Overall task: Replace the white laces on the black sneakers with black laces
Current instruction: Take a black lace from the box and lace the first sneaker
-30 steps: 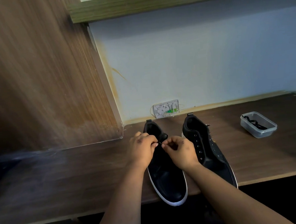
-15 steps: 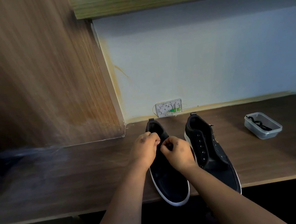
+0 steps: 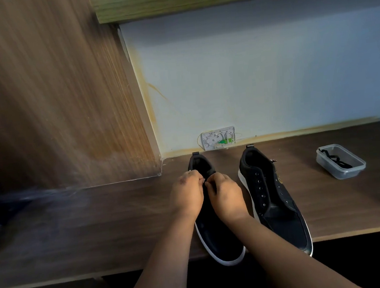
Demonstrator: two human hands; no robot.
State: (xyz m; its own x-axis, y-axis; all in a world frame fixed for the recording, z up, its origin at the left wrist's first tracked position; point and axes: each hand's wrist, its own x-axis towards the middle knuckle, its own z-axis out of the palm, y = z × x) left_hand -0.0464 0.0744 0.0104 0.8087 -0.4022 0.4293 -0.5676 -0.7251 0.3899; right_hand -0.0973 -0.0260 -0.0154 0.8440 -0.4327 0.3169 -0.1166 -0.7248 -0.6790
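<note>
Sneaker [image 3: 219,238] on the left is mid-lacing, left hand [image 3: 187,194] and right hand [image 3: 226,193] seemingly pinching its lace; next, tightening evenly.

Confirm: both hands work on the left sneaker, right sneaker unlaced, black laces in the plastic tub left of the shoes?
Wrong on one point: the head view shows the plastic tub with black laces right of the shoes. Both hands, left hand and right hand, are on the left sneaker; right sneaker is unlaced.

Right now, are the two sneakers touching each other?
Apart. The head view shows a strip of bare desk between the left sneaker and the right sneaker along their whole length.
</note>
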